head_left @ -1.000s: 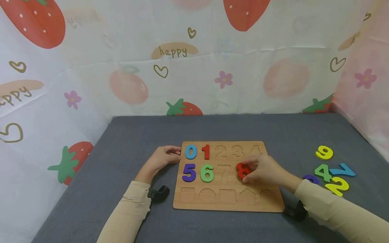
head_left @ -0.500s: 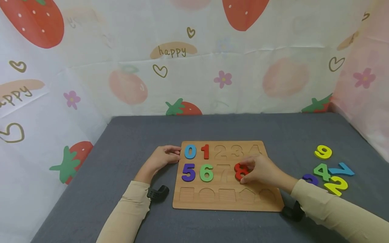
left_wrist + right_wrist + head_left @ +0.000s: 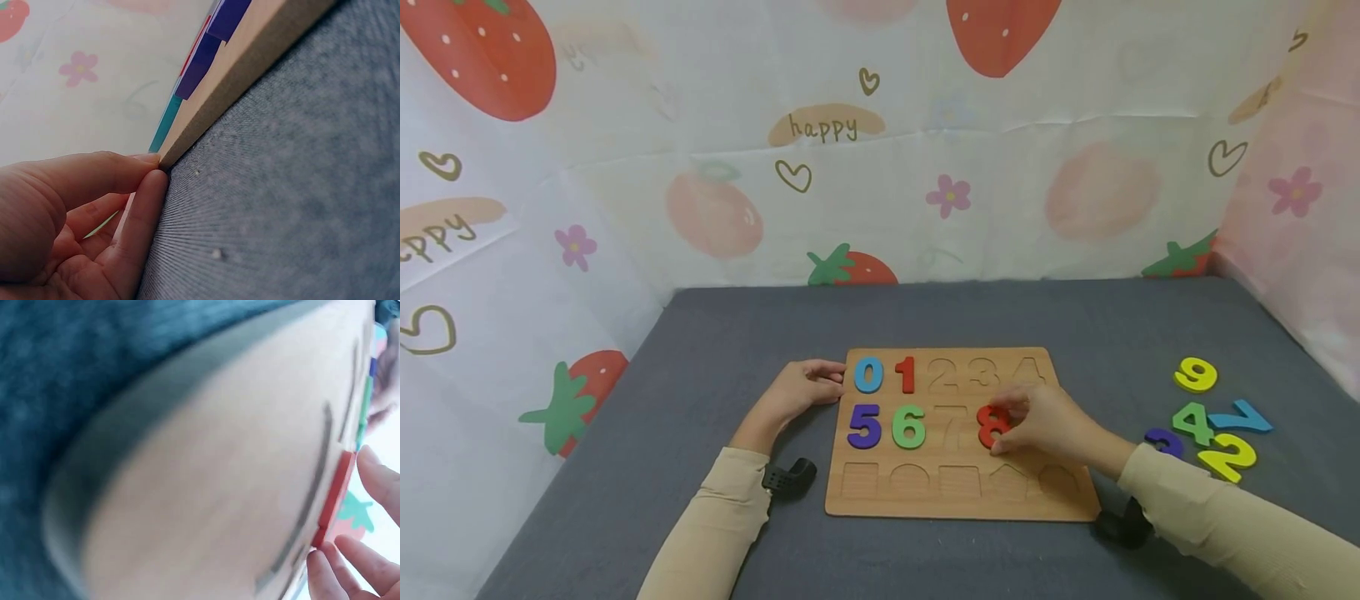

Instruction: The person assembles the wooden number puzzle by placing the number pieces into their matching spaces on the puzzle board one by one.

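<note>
On the wooden board [image 3: 917,507], just right of the 7 recess [image 3: 952,428], the red 8 [image 3: 990,426] lies with its long axis near-to-far, ends facing those edges. Right hand [image 3: 1043,418] pinches it; seating undetermined. Left hand [image 3: 800,388] pinches the board's left edge.

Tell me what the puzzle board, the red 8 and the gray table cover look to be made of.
Puzzle board: probably wood or fiberboard, smooth; light brown face, plain tan edge in the left wrist view.
Red 8: painted wood or plastic; its even, opaque color leaves that open.
Gray table cover: matte fabric, given the fine ribbed texture close up.
</note>
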{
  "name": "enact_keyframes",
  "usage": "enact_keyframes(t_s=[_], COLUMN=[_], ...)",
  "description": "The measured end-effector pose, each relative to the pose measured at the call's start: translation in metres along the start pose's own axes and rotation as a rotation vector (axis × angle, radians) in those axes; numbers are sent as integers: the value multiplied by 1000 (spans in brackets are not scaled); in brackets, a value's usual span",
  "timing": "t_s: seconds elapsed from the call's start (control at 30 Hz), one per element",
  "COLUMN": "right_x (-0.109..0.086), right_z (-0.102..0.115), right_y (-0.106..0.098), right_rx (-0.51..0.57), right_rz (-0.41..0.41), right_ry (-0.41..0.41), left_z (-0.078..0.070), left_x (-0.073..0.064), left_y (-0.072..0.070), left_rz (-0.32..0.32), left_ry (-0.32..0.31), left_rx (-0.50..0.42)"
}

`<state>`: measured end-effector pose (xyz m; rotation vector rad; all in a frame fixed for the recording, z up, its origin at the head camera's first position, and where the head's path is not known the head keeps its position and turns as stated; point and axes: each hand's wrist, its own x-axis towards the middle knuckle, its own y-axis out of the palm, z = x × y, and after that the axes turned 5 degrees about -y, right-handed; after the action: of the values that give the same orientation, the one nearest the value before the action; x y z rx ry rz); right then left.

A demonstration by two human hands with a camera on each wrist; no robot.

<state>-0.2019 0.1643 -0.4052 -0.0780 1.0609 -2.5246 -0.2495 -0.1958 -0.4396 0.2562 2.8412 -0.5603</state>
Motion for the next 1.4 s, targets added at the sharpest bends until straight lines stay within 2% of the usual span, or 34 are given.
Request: enact_keyframes(t_s=[0.13, 0.3, 0.4, 0.73, 0.9, 1.4], right_x=[-3, -7, -12, -29, -36, -45], right_z=[-5, -16, -25, -55, -67, -109], right_y=[-14, -38, -54, -101, -113, -138], right_rx=[30, 31, -4, -10, -53, -59], right_rz=[-26, -75, -107, -133, -139, -177], right_ry=[46, 20, 17, 110, 124, 221], left_z=[0, 0, 0, -1, -1, 1], left_x=[1, 0, 0, -1, -1, 0], left_y=[0, 1, 0, -1, -1, -1], left_rz=[6, 6, 5, 7, 8, 12], left_ry=[-2, 5, 10, 8, 10, 11], left_rx=[-8, -2, 3, -1, 3, -2])
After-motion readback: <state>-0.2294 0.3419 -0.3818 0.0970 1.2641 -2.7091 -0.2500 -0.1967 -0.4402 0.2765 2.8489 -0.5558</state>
